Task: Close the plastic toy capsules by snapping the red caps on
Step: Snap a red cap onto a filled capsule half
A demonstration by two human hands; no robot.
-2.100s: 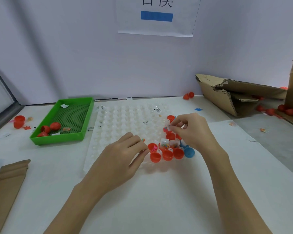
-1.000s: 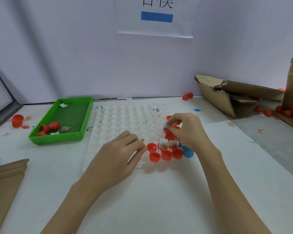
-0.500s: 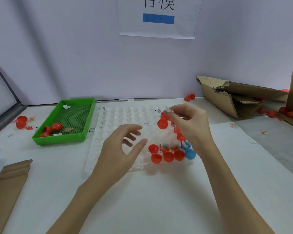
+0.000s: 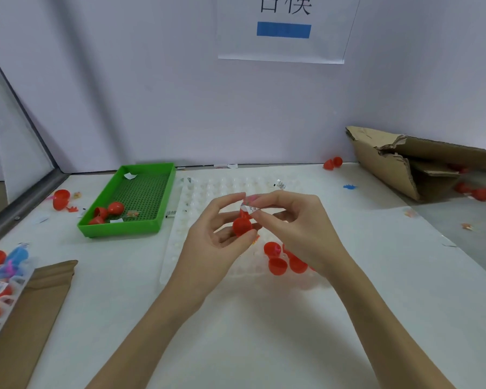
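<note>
Both hands are raised above the white dimpled tray point(image 4: 208, 192), holding one toy capsule between them. My left hand point(image 4: 216, 237) grips its red cap point(image 4: 242, 226) between thumb and fingers. My right hand point(image 4: 295, 220) pinches the clear upper half point(image 4: 249, 207), which carries a small printed label. The cap hangs just under the clear half, and I cannot tell whether they are snapped together. Several more red capsules point(image 4: 277, 265) sit in the tray's near right corner, partly hidden by my right wrist.
A green tray point(image 4: 141, 189) with red caps stands at the left. A torn cardboard box point(image 4: 421, 164) lies at the back right with red pieces near it. Loose red pieces point(image 4: 61, 199) lie far left. Brown cardboard point(image 4: 31, 318) and a strip of capsules point(image 4: 0, 276) occupy the near left.
My right hand lifted a capsule out of the tray. My left hand rose from the tray and closed on its red cap; both now hold it in mid-air.
</note>
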